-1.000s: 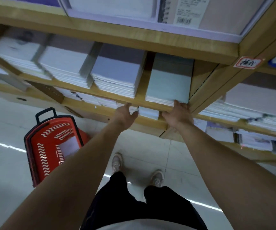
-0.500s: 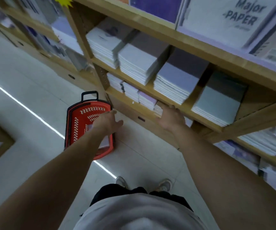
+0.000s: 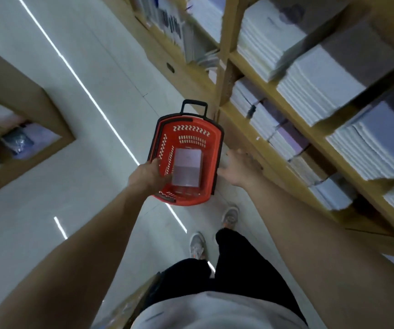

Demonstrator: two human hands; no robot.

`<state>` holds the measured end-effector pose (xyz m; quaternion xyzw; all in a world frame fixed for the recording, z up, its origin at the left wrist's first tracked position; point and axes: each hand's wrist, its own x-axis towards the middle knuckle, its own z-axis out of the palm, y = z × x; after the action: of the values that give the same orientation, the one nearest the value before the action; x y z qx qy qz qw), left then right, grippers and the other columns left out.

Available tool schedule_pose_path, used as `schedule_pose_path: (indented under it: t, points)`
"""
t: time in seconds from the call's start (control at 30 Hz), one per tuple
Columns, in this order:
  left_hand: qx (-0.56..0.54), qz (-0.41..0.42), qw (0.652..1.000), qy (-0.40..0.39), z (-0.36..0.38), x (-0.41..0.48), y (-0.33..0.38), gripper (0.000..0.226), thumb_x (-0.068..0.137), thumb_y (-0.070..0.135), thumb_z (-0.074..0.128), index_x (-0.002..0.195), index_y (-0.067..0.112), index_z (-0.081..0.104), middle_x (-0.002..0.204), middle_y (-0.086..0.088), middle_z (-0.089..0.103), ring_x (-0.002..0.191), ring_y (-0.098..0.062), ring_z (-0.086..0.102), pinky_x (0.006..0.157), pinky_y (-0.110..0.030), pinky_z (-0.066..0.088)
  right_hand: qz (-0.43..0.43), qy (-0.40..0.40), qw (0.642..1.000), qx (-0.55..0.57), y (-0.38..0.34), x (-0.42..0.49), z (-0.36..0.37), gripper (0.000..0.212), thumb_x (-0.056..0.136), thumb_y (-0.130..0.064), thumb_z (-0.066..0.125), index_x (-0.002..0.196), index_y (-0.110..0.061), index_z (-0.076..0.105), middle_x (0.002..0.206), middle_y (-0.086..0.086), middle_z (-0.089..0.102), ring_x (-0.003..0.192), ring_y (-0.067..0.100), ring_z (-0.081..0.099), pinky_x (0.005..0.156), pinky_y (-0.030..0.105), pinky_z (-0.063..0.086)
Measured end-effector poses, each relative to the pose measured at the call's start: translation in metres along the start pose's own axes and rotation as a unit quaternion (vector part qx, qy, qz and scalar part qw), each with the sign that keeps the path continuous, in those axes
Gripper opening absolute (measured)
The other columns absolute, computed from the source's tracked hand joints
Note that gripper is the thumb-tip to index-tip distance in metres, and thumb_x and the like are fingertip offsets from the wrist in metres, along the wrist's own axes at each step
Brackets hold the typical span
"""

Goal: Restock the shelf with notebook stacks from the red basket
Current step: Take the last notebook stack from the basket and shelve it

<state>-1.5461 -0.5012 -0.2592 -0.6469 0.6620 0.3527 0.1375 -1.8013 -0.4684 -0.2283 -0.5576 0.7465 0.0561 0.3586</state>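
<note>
Red basket [image 3: 192,129] sits on the tiled floor [image 3: 60,174], parked just beside the wooden shelf [image 3: 225,43] so refills are a short reach away. One notebook stack [image 3: 187,166] lies flat on the basket bottom, pale cover up. It looks like the last load.

Left hand [image 3: 147,174] is over the basket's left rim and angled down toward the stack's near-left edge. Its fingers are hidden behind the back of the hand, so can't tell if they curl or touch the stack yet. Right hand [image 3: 238,167] is just outside the right rim, fingers spread, nothing in it, probably lined up to take the stack's other side for a two-handed lift.

Shelved notebook piles [image 3: 321,84] already fill the tiers at right. Frame is motion-blurred.

Step judged: reaching for a pickup, stack not lifted yet.
</note>
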Motion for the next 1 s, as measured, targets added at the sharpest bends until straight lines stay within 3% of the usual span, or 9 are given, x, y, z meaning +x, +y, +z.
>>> schedule_pose_path:
  t: [0.1,0.23,0.37,0.47,0.7,0.87,1.0]
  points:
    - [-0.026,-0.023,0.999,-0.004,-0.003,0.035,-0.01,0.071,0.078,0.076,0.049,0.132,0.03,0.051,0.121,0.0,0.069,0.1,-0.027,0.07,0.089,-0.052,0.057,-0.013,-0.033,0.999,-0.008,-0.013,0.054,0.015,0.049,0.08,-0.059,0.06,0.118,-0.028,0.057,0.121,0.011,0.055,0.115,0.036,0.054,0.093,0.048,0.05]
    - [-0.052,-0.033,0.998,0.001,0.008,0.108,-0.026,0.074,0.075,0.08,0.049,0.129,0.03,0.051,0.118,0.001,0.069,0.095,-0.025,0.072,0.085,-0.051,0.059,-0.014,-0.065,0.997,-0.032,-0.009,0.149,0.05,0.04,0.07,-0.055,0.057,0.1,-0.029,0.057,0.107,0.008,0.06,0.103,0.036,0.059,0.085,0.047,0.054]
    - [-0.073,-0.069,0.995,0.004,0.044,0.2,-0.049,0.075,0.079,0.075,0.055,0.137,0.028,0.044,0.127,-0.001,0.066,0.098,-0.026,0.071,0.086,-0.05,0.058,-0.02,-0.072,0.995,-0.06,-0.008,0.239,0.087,0.055,0.073,-0.052,0.059,0.12,-0.024,0.058,0.124,0.014,0.058,0.119,0.039,0.054,0.099,0.049,0.049]
    - [-0.072,-0.081,0.994,-0.005,0.086,0.272,-0.07,0.071,0.085,0.061,0.063,0.141,0.024,0.041,0.132,-0.005,0.062,0.105,-0.029,0.068,0.089,-0.051,0.057,-0.011,-0.083,0.995,-0.058,-0.004,0.305,0.129,0.067,0.084,-0.044,0.067,0.143,-0.018,0.047,0.141,0.016,0.048,0.13,0.038,0.046,0.107,0.047,0.042]
    - [-0.035,-0.064,0.997,-0.002,0.218,0.423,-0.126,0.08,0.089,0.048,0.067,0.15,0.013,0.027,0.145,-0.015,0.046,0.13,-0.036,0.049,0.106,-0.052,0.042,0.036,-0.073,0.997,0.001,0.032,0.45,0.286,0.078,0.085,-0.047,0.068,0.148,-0.011,0.041,0.141,0.022,0.049,0.128,0.041,0.05,0.106,0.046,0.044]
    - [-0.048,-0.08,0.995,-0.021,0.303,0.492,-0.162,0.074,0.093,0.044,0.063,0.15,0.012,0.028,0.146,-0.015,0.044,0.131,-0.033,0.048,0.106,-0.044,0.042,0.105,-0.066,0.991,0.05,0.066,0.51,0.394,0.067,0.076,-0.039,0.07,0.133,-0.009,0.052,0.132,0.024,0.056,0.123,0.043,0.052,0.105,0.044,0.045]
    - [-0.093,-0.07,0.993,-0.009,0.351,0.519,-0.179,0.08,0.091,0.044,0.067,0.152,0.014,0.026,0.149,-0.013,0.044,0.134,-0.031,0.048,0.109,-0.046,0.043,0.175,-0.055,0.977,0.106,0.077,0.536,0.455,0.084,0.081,-0.03,0.076,0.149,-0.005,0.034,0.145,0.026,0.041,0.134,0.043,0.044,0.111,0.042,0.04]
